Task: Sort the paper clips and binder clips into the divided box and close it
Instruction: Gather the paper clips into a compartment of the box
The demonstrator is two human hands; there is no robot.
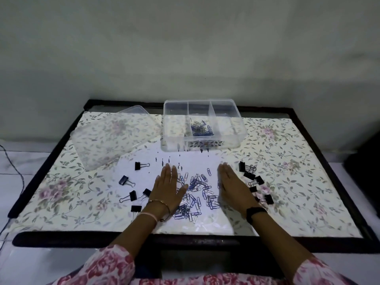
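Note:
A heap of blue and silver paper clips (197,192) lies on the table between my hands. My left hand (167,188) rests flat on the heap's left side, fingers straight, holding nothing. My right hand (232,186) stands on its edge at the heap's right side, also with nothing in it. Black binder clips lie in two groups, one to the left (131,188) and one to the right (251,177). The clear divided box (230,138) stands open at the back, with some paper clips (200,128) in its middle compartment. Its side compartments look bare.
The clear lid (111,136) lies to the left of the box, tilted. A floral cloth (298,161) covers the table, whose dark raised frame (205,241) runs around it. A cable (12,163) lies on the floor at the left.

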